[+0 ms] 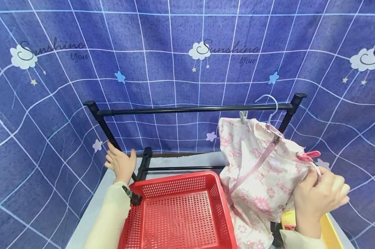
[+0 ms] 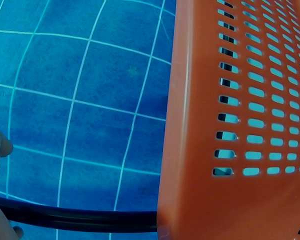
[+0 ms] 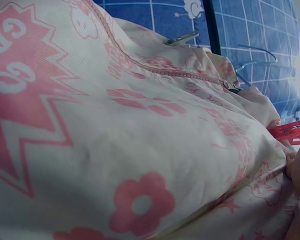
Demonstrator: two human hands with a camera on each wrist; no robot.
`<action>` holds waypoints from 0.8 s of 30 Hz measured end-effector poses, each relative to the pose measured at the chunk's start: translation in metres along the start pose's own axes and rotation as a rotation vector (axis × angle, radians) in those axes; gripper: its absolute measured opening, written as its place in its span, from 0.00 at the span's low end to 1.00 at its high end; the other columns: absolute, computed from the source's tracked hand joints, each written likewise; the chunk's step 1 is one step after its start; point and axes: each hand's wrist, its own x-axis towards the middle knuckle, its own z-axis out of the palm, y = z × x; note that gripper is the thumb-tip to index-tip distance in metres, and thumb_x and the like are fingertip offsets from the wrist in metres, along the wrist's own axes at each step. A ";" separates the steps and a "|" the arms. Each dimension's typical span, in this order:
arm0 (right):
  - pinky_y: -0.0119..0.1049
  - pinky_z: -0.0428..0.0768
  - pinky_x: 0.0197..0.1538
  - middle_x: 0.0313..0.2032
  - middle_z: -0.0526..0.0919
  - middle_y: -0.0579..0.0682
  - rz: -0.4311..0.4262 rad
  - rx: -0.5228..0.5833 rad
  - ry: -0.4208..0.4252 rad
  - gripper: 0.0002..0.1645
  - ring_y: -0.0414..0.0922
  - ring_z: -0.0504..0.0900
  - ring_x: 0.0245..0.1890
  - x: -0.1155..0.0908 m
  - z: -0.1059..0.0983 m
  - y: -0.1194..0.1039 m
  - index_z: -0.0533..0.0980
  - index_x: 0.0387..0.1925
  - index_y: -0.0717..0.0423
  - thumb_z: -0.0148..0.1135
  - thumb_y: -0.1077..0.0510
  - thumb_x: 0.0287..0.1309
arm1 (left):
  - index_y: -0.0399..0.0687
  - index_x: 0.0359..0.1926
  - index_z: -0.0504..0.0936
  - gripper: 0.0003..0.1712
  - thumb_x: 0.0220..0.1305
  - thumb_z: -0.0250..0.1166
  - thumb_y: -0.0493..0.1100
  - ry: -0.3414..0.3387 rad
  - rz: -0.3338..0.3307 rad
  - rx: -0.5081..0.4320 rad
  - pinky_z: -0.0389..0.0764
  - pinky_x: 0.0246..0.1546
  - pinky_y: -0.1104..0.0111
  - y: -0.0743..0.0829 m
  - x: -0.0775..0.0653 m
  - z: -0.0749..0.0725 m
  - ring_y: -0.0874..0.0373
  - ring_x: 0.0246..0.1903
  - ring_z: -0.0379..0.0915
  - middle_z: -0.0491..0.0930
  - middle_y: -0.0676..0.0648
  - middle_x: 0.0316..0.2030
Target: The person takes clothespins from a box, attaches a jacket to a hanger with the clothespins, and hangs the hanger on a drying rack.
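Observation:
My right hand (image 1: 318, 193) pinches the right edge of a white zippered garment (image 1: 262, 173) with pink prints, just below a pinkish-red clip (image 1: 309, 155). In the right wrist view, cloth fills most of the picture and only part of that hand shows at the right edge. A pale hanger hook (image 1: 274, 103) rises from the garment's top, overlapping the black rack's bar (image 1: 187, 110) in the head view. A grey clip (image 1: 243, 117) sits at the top left of the cloth. My left hand (image 1: 122, 164), fingers spread, is beside the rack's left post and holds nothing.
A red perforated basket (image 1: 217, 178) stands in front of the rack, left of the hanging cloth. Partly covered at the lower right is a yellow container (image 1: 332, 231). Behind the rack hangs a blue gridded curtain (image 1: 175, 79) with clouds and stars.

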 end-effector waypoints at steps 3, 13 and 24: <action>0.67 0.54 0.45 0.37 0.72 0.72 0.003 -0.001 -0.011 0.31 0.76 0.66 0.43 0.002 0.002 0.001 0.77 0.36 0.69 0.51 0.41 0.69 | 0.36 0.76 0.32 0.55 0.66 0.60 0.51 -0.017 -0.004 0.010 0.46 0.52 0.42 -0.001 0.000 -0.001 0.31 0.59 0.47 0.51 0.24 0.65; 0.66 0.56 0.47 0.37 0.73 0.72 0.015 -0.034 -0.055 0.27 0.75 0.66 0.42 0.005 0.009 0.008 0.78 0.38 0.69 0.56 0.45 0.64 | 0.37 0.75 0.29 0.56 0.66 0.60 0.49 -0.066 -0.009 0.032 0.45 0.51 0.42 -0.004 0.002 -0.005 0.30 0.59 0.46 0.49 0.23 0.66; 0.67 0.55 0.47 0.37 0.73 0.71 0.022 -0.061 -0.081 0.29 0.75 0.66 0.44 0.006 0.018 0.017 0.78 0.39 0.68 0.55 0.42 0.66 | 0.35 0.75 0.33 0.53 0.67 0.58 0.51 -0.070 0.002 0.058 0.46 0.51 0.41 -0.008 0.003 -0.006 0.30 0.58 0.47 0.52 0.24 0.65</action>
